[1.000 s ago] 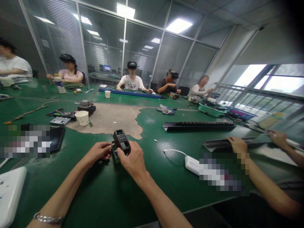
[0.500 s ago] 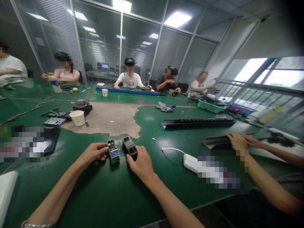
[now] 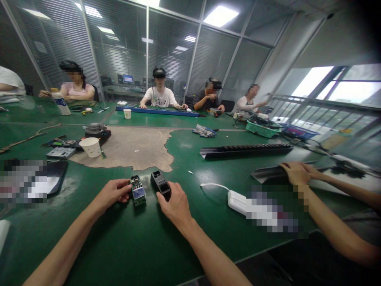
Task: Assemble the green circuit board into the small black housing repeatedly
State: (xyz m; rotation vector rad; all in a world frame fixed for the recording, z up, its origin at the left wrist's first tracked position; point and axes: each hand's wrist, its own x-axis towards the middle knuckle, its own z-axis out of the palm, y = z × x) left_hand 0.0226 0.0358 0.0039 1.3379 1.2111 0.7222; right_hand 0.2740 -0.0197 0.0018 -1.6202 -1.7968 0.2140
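Presently: Circuit Board and Dark Housing, One to Each Grip

Item 1. Circuit board (image 3: pixel 137 190), a bluish rectangular part (image 3: pixel 139 193) on its upper face. Location: at 8 o'clock from the view's centre, against the green counter (image 3: pixel 119 246). Left grip (image 3: pixel 111 193): nearly closed, fingertips on the board's left edge; an edge hold, probably chosen so that the populated face goes unpressed.

Item 2. Dark housing (image 3: pixel 160 184), cut-outs in its upper face. Location: between 2 and 3 o'clock from the board, near but apart. Right grip (image 3: pixel 177 202): closed about the near end, thumb on the near side; presumably held thus to leave most of the cut-outs uncovered. Whether either piece bears on the counter: not determinable.

Surroundings. Paper cup (image 3: pixel 91 147), 10 o'clock from the board; metal-cased unit (image 3: pixel 61 153) at the cup's 9. From the housing: white adapter (image 3: pixel 236 201), just past 3; black ribbed strip (image 3: pixel 247 151), between 2 and 3; co-worker's hand (image 3: pixel 294 174), at 3, on a metal channel (image 3: pixel 262 174). All lie well apart from both grips, likely lessening the chance of knocks.
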